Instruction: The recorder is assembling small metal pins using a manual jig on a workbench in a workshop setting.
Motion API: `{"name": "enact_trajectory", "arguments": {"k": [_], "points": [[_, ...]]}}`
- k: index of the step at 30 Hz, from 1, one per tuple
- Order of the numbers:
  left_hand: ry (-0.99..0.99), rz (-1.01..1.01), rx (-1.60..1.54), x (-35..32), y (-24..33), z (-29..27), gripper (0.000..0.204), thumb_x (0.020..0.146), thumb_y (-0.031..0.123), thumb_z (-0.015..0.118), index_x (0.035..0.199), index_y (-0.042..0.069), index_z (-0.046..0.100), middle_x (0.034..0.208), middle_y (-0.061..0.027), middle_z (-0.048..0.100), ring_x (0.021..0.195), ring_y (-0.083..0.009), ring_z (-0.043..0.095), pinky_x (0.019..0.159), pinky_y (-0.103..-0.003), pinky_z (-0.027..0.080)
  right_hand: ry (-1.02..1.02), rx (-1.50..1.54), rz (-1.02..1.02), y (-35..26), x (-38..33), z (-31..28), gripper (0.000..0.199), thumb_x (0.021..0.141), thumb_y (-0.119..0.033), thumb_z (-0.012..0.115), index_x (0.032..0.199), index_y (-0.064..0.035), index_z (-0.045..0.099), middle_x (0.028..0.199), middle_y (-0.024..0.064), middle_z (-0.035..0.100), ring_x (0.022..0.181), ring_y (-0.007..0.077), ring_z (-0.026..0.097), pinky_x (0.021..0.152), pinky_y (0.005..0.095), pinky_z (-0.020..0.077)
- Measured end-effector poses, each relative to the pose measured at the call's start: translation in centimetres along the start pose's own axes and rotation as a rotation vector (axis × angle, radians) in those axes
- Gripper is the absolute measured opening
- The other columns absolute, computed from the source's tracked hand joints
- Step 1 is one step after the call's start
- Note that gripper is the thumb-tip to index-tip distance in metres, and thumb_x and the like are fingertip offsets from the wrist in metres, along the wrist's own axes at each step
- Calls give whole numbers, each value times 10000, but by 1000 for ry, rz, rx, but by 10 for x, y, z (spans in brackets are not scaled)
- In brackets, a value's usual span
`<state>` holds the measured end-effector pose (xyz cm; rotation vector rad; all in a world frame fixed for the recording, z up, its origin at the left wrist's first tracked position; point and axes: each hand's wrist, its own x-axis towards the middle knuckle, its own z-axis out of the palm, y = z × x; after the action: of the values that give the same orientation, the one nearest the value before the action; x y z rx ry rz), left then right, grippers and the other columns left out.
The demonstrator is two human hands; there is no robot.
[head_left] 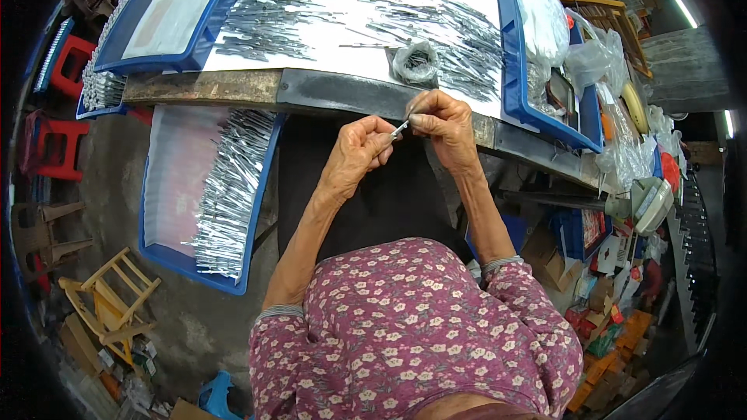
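Note:
My left hand (358, 152) and my right hand (443, 126) meet just in front of the table edge. Between them is a thin silvery metal rod (401, 127), slanting up to the right. Thumb and fingers of the left pinch its lower part, while the right pinches around its upper end. Whether the right also holds a smaller part is hidden by its fingertips. Just beyond the hands stands a small plastic-lined tub (415, 64) of tiny dark pieces. Behind it, piles of thin metal rods lie on the white tabletop, one on the left (284, 12) and one on the right (459, 35).
Blue trays stand on the table at the left (204, 47) and right (510, 47), the right one holding plastic bags. A lower blue tray (148, 210) of metal rods sits left of my lap. Red stools (58, 148) and a wooden chair (117, 303) are farther left. A lamp-like fixture (650, 206) stands at right.

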<state>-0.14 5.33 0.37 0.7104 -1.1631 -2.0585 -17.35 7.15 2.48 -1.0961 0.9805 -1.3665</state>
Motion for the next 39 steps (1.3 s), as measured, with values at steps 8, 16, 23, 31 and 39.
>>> {"name": "enact_trajectory", "arguments": {"k": [8, 16, 23, 31, 39], "points": [[-6, 15, 3, 1, 4, -1, 162, 869, 172, 527, 891, 12, 541, 619, 27, 479, 486, -6, 353, 423, -140, 250, -5, -29, 54, 0, 2, 1, 106, 753, -51, 636, 769, 17, 556, 736, 63, 547, 575, 82, 463, 510, 206, 367], [198, 240, 347, 15, 23, -4, 82, 844, 43, 487, 890, -19, 517, 720, -7, 522, 639, -70, 483, 588, -223, 417, 280, -718, -122, -15, 38, -12, 138, 797, -87, 559, 848, 34, 598, 664, 50, 582, 582, 118, 544, 532, 239, 429], [392, 438, 752, 45, 33, -12, 96, 793, 10, 507, 880, -26, 526, 743, -133, 579, 637, -263, 571, 601, -327, 447, 219, -1357, -384, 11, 72, -37, 72, 739, -43, 581, 792, 4, 595, 740, 147, 577, 628, 298, 580, 570, 356, 454], [511, 650, 1120, 99, 33, -22, 132, 768, 23, 552, 895, -11, 571, 832, -141, 577, 750, -277, 577, 668, -352, 453, 162, -1505, -278, 14, 78, -32, 109, 713, -47, 595, 820, -35, 575, 792, 152, 555, 671, 354, 563, 583, 411, 450], [428, 672, 1335, 156, 23, -16, 157, 707, -5, 562, 842, 46, 626, 789, -124, 563, 791, -283, 540, 736, -365, 436, 99, -1557, -314, 12, 79, -24, 82, 707, -3, 544, 774, 6, 498, 767, 177, 518, 624, 368, 550, 539, 427, 455]]}}
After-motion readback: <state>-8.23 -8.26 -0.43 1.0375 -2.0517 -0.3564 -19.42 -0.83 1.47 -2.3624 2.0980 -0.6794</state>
